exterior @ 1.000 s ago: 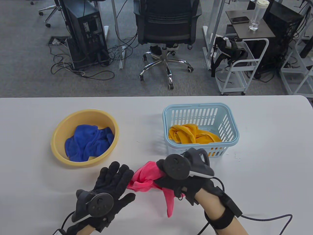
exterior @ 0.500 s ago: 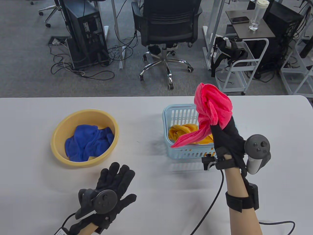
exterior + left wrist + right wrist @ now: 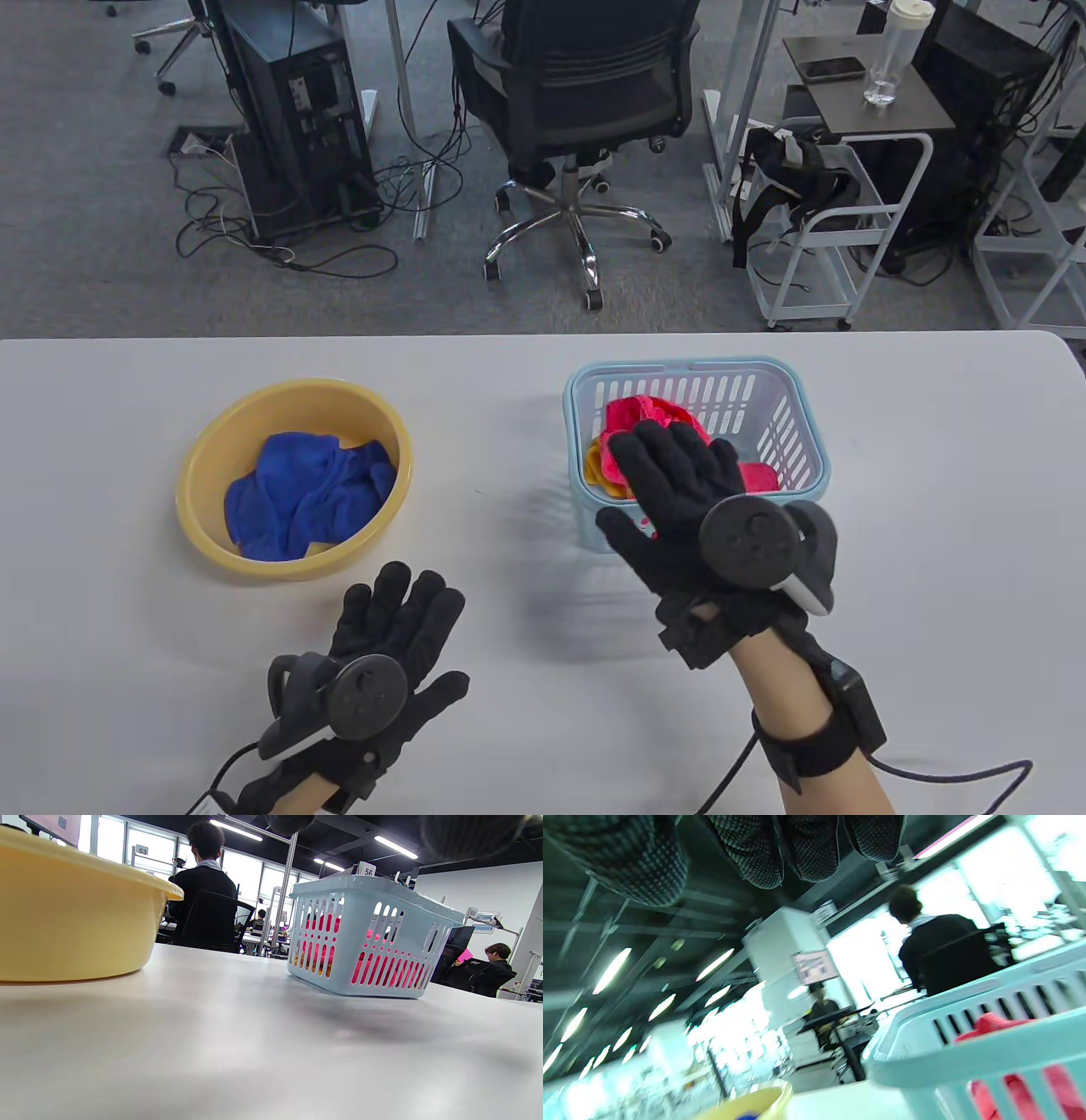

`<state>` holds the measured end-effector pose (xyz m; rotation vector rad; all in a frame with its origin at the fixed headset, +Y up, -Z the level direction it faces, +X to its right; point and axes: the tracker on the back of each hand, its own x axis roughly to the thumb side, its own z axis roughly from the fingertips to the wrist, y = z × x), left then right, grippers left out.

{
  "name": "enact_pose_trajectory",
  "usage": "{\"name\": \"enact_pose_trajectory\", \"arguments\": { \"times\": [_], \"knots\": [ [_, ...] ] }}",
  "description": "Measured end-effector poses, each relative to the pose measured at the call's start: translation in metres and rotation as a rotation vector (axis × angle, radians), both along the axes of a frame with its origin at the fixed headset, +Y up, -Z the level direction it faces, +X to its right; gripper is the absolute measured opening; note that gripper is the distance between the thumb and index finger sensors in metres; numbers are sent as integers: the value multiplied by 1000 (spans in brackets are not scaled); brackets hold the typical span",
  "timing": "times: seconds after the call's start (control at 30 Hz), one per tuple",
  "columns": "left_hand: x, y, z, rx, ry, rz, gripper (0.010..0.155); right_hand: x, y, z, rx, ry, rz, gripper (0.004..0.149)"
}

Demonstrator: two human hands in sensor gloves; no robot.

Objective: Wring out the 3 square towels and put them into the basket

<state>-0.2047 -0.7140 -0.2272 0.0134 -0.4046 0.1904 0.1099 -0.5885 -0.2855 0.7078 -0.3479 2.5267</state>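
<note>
Nearest the desk's (image 3: 933,441) front edge, left of middle: left hand (image 3: 386,654), palm down, fingers (image 3: 407,598) straight and spread, holding nothing. Farther in, right of middle: right hand (image 3: 687,509) over the front rim of the pale blue basket (image 3: 802,424), fingers (image 3: 670,454) straight and spread above the pink towel (image 3: 649,416), gripping nothing; whether touching it, cannot tell. In the basket: pink towel bunched on top, yellow towel (image 3: 594,471) showing only at the left wall beneath it. Pink visible through the slots in the left wrist view too. Left half of the desk, well apart from the basket: yellow basin (image 3: 204,458) with the blue towel (image 3: 305,497) crumpled inside. Beyond the desk's far edge: office chair (image 3: 577,102) on the floor.
</note>
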Motion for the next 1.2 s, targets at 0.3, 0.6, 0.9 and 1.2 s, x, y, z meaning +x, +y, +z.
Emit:
{"name": "enact_pose_trajectory", "arguments": {
  "times": [0.3, 0.6, 0.9, 1.2],
  "knots": [
    [3, 2, 5, 4, -20, -7, 85, -13, -60, 60, 101, 105, 320, 74],
    [6, -5, 2, -18, -19, -57, 83, 8, -112, 62, -36, 137, 197, 73],
    [-3, 12, -7, 17, 73, -40, 66, -1, -120, 73, -79, 217, 176, 73],
    [-97, 70, -130, -243, 626, -74, 62, 1, -118, 77, -97, 265, 160, 72]
  ]
}}
